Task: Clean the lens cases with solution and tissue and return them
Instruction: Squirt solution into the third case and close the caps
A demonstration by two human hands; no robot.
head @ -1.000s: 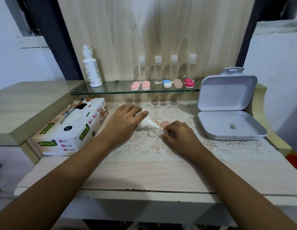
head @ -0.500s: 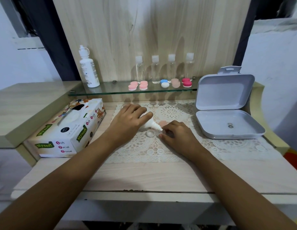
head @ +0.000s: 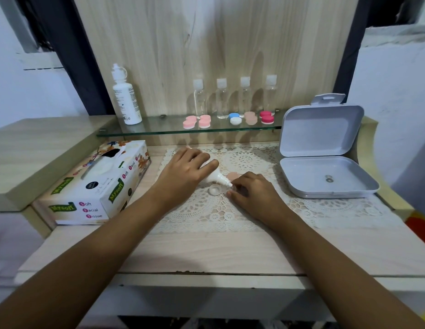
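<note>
Nearest me, both forearms are reaching across the surface [head: 206, 252] onto the lace mat [head: 206, 217]. The right hand [head: 253, 194] is curling its fingertips onto one end of the opened lens case [head: 214, 190], apparently pinning it so it won't skid. The left hand [head: 185, 173] is wrapping round a small solution bottle [head: 215, 178], tipping the nozzle down just beside the clear well, likely to drip solution in. A peach cap [head: 233, 176] is lying just behind. The tissue box [head: 95, 186] is sitting to the left, handy for wiping. Farther back, more lens cases [head: 197, 121] are lining the glass shelf [head: 159, 130].
</note>
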